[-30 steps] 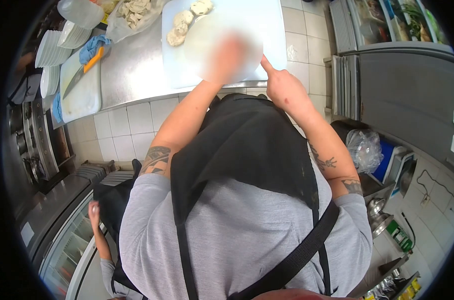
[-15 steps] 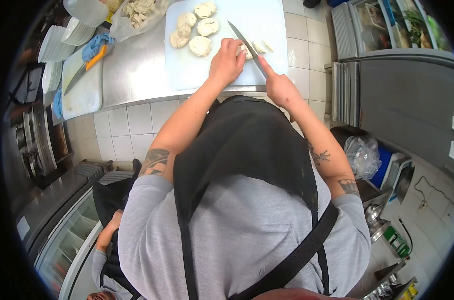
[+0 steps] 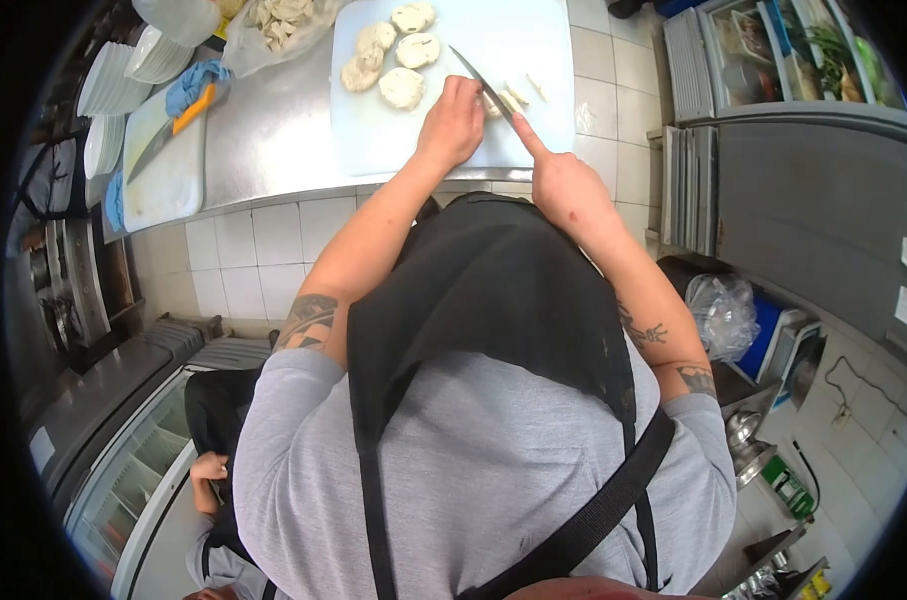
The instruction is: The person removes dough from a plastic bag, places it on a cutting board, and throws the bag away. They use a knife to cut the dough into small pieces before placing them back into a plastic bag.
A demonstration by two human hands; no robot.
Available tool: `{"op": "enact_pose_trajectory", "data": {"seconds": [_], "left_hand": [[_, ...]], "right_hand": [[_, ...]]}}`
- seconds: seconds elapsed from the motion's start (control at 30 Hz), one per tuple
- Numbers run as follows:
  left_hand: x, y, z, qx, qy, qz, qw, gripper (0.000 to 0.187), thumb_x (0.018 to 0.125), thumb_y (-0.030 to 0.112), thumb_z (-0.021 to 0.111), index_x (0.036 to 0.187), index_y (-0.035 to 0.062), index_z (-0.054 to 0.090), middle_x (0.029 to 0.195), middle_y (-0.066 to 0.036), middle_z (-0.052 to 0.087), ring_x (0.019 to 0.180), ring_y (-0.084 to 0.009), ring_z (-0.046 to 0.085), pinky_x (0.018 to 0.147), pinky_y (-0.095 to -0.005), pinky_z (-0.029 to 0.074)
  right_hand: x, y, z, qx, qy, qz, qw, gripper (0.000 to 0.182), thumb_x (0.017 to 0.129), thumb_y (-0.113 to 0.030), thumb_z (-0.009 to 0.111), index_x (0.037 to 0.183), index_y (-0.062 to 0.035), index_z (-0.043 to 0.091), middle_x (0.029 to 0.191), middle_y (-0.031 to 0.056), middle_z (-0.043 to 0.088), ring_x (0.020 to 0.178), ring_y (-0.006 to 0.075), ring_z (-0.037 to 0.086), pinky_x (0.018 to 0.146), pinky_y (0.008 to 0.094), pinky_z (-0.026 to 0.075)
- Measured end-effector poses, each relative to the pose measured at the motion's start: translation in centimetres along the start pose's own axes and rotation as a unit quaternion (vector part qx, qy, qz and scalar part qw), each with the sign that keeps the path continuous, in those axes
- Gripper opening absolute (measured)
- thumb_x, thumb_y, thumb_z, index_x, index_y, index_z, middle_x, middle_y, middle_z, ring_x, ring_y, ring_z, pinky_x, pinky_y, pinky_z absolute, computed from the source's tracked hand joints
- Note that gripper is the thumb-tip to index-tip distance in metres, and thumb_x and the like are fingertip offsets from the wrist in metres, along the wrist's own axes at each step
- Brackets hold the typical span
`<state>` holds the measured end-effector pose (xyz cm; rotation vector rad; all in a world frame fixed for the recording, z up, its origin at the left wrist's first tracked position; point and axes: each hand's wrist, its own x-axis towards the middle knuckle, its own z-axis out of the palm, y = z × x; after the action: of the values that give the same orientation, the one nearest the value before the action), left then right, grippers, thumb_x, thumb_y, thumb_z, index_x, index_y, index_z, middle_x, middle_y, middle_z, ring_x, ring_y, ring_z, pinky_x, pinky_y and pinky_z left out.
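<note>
My right hand (image 3: 569, 185) is wrapped round the handle of a dark-bladed knife (image 3: 482, 82), index finger stretched along its back. The blade slants up and left over a white cutting board (image 3: 374, 140). Just left of the blade, my left hand (image 3: 454, 122) has curled fingers pressed on a pale food piece (image 3: 492, 104), mostly hidden under the fingers and blade. Thin cut slices (image 3: 517, 97) lie right of the knife. Several pale, round, lumpy pieces (image 3: 402, 89) rest at the board's upper left.
A bag of pale pieces (image 3: 279, 25) stands left of the board. Farther left are an orange-handled knife (image 3: 194, 110) on a second board (image 3: 179, 190), a blue cloth (image 3: 194, 85) and stacked white plates (image 3: 114, 85). Another person's hand (image 3: 210, 467) shows at lower left.
The knife has shifted slightly left, and more cut slices show separately on its right. My left hand stays almost in place. The other person's hand has moved left and down.
</note>
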<state>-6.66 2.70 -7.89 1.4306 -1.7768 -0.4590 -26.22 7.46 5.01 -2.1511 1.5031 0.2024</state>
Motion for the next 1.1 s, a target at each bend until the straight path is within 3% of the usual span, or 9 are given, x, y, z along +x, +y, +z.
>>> {"op": "enact_pose_trajectory", "data": {"seconds": [0.23,0.43,0.53,0.67,0.8,0.9,1.1], "left_hand": [[0.1,-0.2,-0.1,-0.006,-0.010,-0.002,1.000,0.021,0.094,0.007,0.057,0.114,0.0059,0.054,0.113,-0.019,0.054,0.096,-0.0436,0.063,0.081,-0.0528,0.052],[0.1,-0.2,-0.2,0.004,-0.018,-0.001,1.000,0.022,0.093,0.006,0.058,0.115,0.0054,0.055,0.113,-0.019,0.054,0.097,-0.0432,0.063,0.082,-0.0522,0.053],[-0.2,-0.4,-0.1,-0.005,-0.019,0.000,1.000,0.023,0.093,0.006,0.058,0.116,0.0054,0.056,0.114,-0.019,0.055,0.098,-0.0427,0.064,0.082,-0.0516,0.053],[-0.2,-0.6,-0.3,-0.012,-0.019,-0.002,1.000,0.022,0.095,0.006,0.059,0.117,0.0054,0.057,0.114,-0.018,0.056,0.099,-0.0417,0.064,0.083,-0.0509,0.054],[-0.7,0.2,-1.1,-0.038,-0.014,-0.009,0.999,0.021,0.096,0.008,0.060,0.116,0.0049,0.057,0.114,-0.018,0.056,0.099,-0.0413,0.064,0.082,-0.0496,0.054],[-1.0,-0.2,-0.6,-0.065,0.024,-0.028,0.997,0.013,0.096,0.007,0.062,0.108,0.0038,0.058,0.108,-0.016,0.057,0.085,-0.0350,0.064,0.075,-0.0431,0.053],[-1.0,-0.5,-1.0,-0.069,0.009,0.002,0.998,0.015,0.090,0.001,0.059,0.105,0.0030,0.057,0.102,-0.017,0.057,0.081,-0.0336,0.063,0.073,-0.0419,0.052]], "right_hand": [[-0.2,-0.3,0.1,0.002,0.025,-0.009,1.000,0.084,0.088,0.001,0.049,0.165,-0.0235,0.026,0.071,0.0263,0.066,0.066,0.0454,0.066,0.067,0.0570,0.053],[-0.2,-0.5,-0.2,-0.015,-0.003,0.004,1.000,0.087,0.087,0.001,0.049,0.166,-0.0242,0.022,0.073,0.0264,0.068,0.067,0.0458,0.067,0.067,0.0568,0.054],[1.6,0.1,2.0,0.001,-0.050,0.031,0.998,0.092,0.086,0.001,0.051,0.167,-0.0271,0.018,0.082,0.0265,0.070,0.075,0.0434,0.071,0.072,0.0557,0.057],[2.9,1.9,4.6,0.028,-0.017,0.017,0.999,0.093,0.086,0.001,0.051,0.167,-0.0308,0.016,0.081,0.0259,0.070,0.075,0.0442,0.070,0.072,0.0562,0.056],[2.6,2.3,3.0,0.016,0.007,-0.003,1.000,0.092,0.087,0.000,0.052,0.166,-0.0317,0.018,0.080,0.0255,0.070,0.073,0.0439,0.070,0.072,0.0560,0.056],[1.7,1.0,1.6,0.001,0.013,0.011,1.000,0.090,0.087,0.000,0.052,0.166,-0.0303,0.020,0.079,0.0251,0.070,0.072,0.0429,0.070,0.071,0.0552,0.057],[-0.6,-0.5,1.0,-0.018,0.027,-0.002,0.999,0.085,0.090,-0.001,0.051,0.166,-0.0262,0.023,0.072,0.0240,0.067,0.066,0.0434,0.067,0.066,0.0549,0.054]]}}
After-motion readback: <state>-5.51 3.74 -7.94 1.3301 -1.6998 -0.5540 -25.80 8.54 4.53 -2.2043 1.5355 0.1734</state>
